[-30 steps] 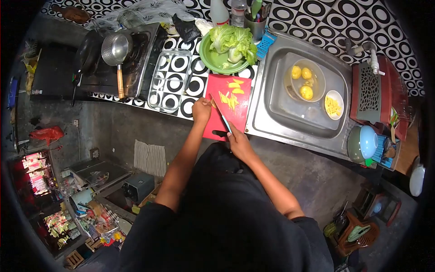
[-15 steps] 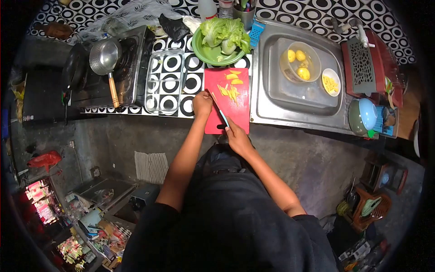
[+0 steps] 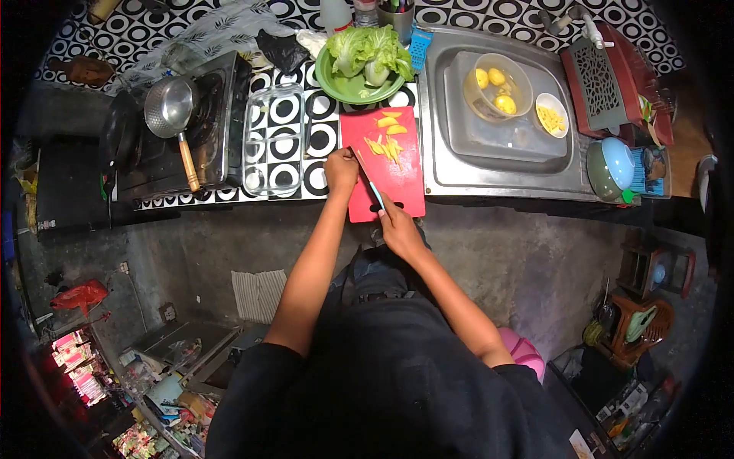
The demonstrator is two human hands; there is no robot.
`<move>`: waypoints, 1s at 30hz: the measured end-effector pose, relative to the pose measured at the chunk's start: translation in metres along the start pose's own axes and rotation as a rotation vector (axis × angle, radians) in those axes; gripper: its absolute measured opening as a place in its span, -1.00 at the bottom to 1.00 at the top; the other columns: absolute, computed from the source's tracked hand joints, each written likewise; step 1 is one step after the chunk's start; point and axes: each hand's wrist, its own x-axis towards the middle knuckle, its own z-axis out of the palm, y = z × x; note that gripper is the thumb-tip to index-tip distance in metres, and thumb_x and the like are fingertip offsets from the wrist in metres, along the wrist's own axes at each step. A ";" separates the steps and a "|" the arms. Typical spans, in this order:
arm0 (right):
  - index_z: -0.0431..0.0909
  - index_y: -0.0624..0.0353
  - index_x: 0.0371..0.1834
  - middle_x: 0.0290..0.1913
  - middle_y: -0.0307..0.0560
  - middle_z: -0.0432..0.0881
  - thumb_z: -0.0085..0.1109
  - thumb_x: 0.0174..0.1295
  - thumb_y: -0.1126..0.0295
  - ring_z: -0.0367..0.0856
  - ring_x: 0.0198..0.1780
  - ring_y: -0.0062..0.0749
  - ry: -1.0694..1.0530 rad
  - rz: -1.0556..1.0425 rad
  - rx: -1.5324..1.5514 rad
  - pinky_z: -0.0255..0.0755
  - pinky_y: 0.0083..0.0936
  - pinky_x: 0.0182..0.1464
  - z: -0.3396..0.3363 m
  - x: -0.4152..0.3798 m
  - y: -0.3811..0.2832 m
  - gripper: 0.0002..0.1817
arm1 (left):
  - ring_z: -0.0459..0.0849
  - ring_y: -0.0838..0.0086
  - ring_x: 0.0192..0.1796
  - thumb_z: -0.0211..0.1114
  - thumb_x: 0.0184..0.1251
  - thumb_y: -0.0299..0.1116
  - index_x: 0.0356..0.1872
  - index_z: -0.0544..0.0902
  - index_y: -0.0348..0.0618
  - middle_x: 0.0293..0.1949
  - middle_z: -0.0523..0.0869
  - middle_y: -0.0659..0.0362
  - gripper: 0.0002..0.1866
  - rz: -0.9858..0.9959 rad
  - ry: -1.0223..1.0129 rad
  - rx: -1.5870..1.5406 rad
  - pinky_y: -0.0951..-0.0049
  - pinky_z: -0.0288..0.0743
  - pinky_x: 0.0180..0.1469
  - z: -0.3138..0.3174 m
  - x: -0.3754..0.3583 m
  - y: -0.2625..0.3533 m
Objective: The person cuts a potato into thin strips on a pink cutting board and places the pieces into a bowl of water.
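Observation:
My right hand [image 3: 399, 229] grips the light-blue handle of a knife [image 3: 375, 196], whose blade points up and left over the red cutting board [image 3: 401, 187]. At the board's left edge, my left hand [image 3: 341, 171] is closed by the blade's tip; whatever its fingers hold is hidden. Thin yellow strips [image 3: 388, 149], apparently potato, lie in a loose pile on the board. Just above them rest several thicker yellow wedges [image 3: 394, 129].
Lettuce fills a green bowl [image 3: 348, 92] behind the board. A glass dish [image 3: 273, 141] and a stove with a saucepan [image 3: 170, 107] are at left. On the right, the sink [image 3: 440, 164] holds a tub of yellow potatoes [image 3: 497, 80] and a white bowl of cut pieces [image 3: 552, 115].
The camera view has shifted slightly, and a pink object now shows beside my right arm. Both hands and the knife keep nearly the same place at the board.

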 end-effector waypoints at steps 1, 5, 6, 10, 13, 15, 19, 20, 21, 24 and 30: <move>0.29 0.28 0.48 0.00 0.45 0.62 -0.07 0.47 0.43 0.60 0.11 0.28 0.010 -0.015 -0.006 0.42 -0.12 0.17 0.003 0.000 0.002 -0.49 | 0.72 0.30 -0.65 0.21 0.29 -0.49 -0.37 0.75 -0.28 -0.62 0.73 -0.01 -0.85 0.009 0.007 -0.002 0.31 0.59 -0.53 0.000 0.000 0.000; 0.27 0.30 0.46 -0.03 0.50 0.60 -0.07 0.46 0.42 0.57 0.06 0.39 0.002 0.005 -0.015 0.40 0.03 0.12 0.004 0.000 -0.003 -0.48 | 0.75 0.28 -0.63 0.21 0.28 -0.51 -0.36 0.75 -0.29 -0.56 0.76 -0.04 -0.85 -0.017 -0.006 -0.013 0.32 0.63 -0.53 -0.001 0.001 0.001; 0.27 0.30 0.46 -0.04 0.51 0.61 -0.07 0.46 0.42 0.58 0.05 0.39 -0.013 0.030 -0.014 0.41 0.04 0.12 0.003 0.000 -0.007 -0.49 | 0.75 0.28 -0.62 0.21 0.28 -0.52 -0.35 0.75 -0.30 -0.55 0.76 -0.04 -0.85 -0.019 -0.007 -0.016 0.33 0.64 -0.54 -0.001 0.001 0.002; 0.25 0.30 0.46 -0.07 0.51 0.62 -0.09 0.47 0.42 0.59 0.03 0.40 0.026 -0.022 -0.035 0.43 0.06 0.10 0.007 0.000 -0.001 -0.49 | 0.75 0.37 -0.57 0.21 0.32 -0.54 -0.28 0.74 -0.36 -0.48 0.78 0.00 -0.85 -0.038 -0.042 -0.015 0.41 0.67 -0.53 -0.003 0.000 0.004; 0.26 0.30 0.44 -0.10 0.50 0.62 -0.10 0.50 0.40 0.60 0.00 0.40 0.018 -0.005 -0.070 0.43 0.06 0.06 0.008 0.000 -0.002 -0.52 | 0.76 0.33 -0.59 0.22 0.28 -0.56 -0.32 0.74 -0.35 -0.50 0.77 -0.03 -0.87 -0.039 -0.031 -0.049 0.38 0.67 -0.53 0.001 0.003 0.000; 0.29 0.26 0.41 -0.16 0.46 0.63 -0.12 0.54 0.39 0.61 -0.03 0.39 0.030 0.010 -0.118 0.43 0.03 0.00 0.011 0.000 -0.004 -0.57 | 0.76 0.28 -0.61 0.22 0.25 -0.57 -0.36 0.73 -0.34 -0.53 0.76 -0.06 -0.87 -0.019 -0.011 -0.071 0.36 0.66 -0.52 0.003 0.005 -0.005; 0.29 0.48 0.31 -0.22 0.51 0.64 -0.11 0.54 0.34 0.63 -0.10 0.41 -0.015 0.049 -0.170 0.44 0.13 -0.04 0.011 0.003 -0.012 -0.56 | 0.75 0.28 -0.62 0.21 0.23 -0.59 -0.42 0.71 -0.35 -0.59 0.73 -0.07 -0.88 0.039 -0.006 -0.071 0.35 0.64 -0.50 0.004 0.008 -0.010; 0.30 0.50 0.28 -0.25 0.50 0.64 -0.11 0.54 0.34 0.63 -0.13 0.42 -0.011 0.047 -0.183 0.44 0.14 -0.06 0.010 0.003 -0.014 -0.57 | 0.75 0.28 -0.62 0.21 0.22 -0.59 -0.44 0.71 -0.35 -0.60 0.72 -0.07 -0.88 0.050 -0.011 -0.069 0.34 0.64 -0.50 0.004 0.009 -0.010; 0.31 0.51 0.25 -0.28 0.49 0.64 -0.11 0.54 0.33 0.63 -0.15 0.43 -0.008 0.044 -0.197 0.44 0.15 -0.08 0.009 0.003 -0.015 -0.58 | 0.74 0.28 -0.63 0.21 0.21 -0.60 -0.45 0.70 -0.35 -0.62 0.71 -0.07 -0.88 0.069 -0.009 -0.054 0.33 0.63 -0.50 0.005 0.011 -0.012; 0.35 0.50 0.13 -0.32 0.49 0.64 -0.11 0.54 0.32 0.63 -0.19 0.45 -0.010 0.032 -0.180 0.44 0.18 -0.12 0.011 0.006 -0.010 -0.63 | 0.74 0.26 -0.63 0.21 0.18 -0.60 -0.50 0.69 -0.34 -0.66 0.69 -0.06 -0.88 0.104 -0.007 -0.024 0.31 0.62 -0.50 0.006 0.015 -0.017; 0.35 0.48 -0.11 -0.38 0.53 0.58 -0.10 0.55 0.34 0.60 -0.23 0.47 -0.020 0.065 -0.202 0.40 0.16 -0.17 0.016 0.009 -0.004 -0.70 | 0.73 0.25 -0.64 0.22 0.17 -0.60 -0.54 0.68 -0.33 -0.65 0.69 -0.08 -0.86 0.086 0.006 -0.045 0.30 0.62 -0.49 0.008 0.016 -0.016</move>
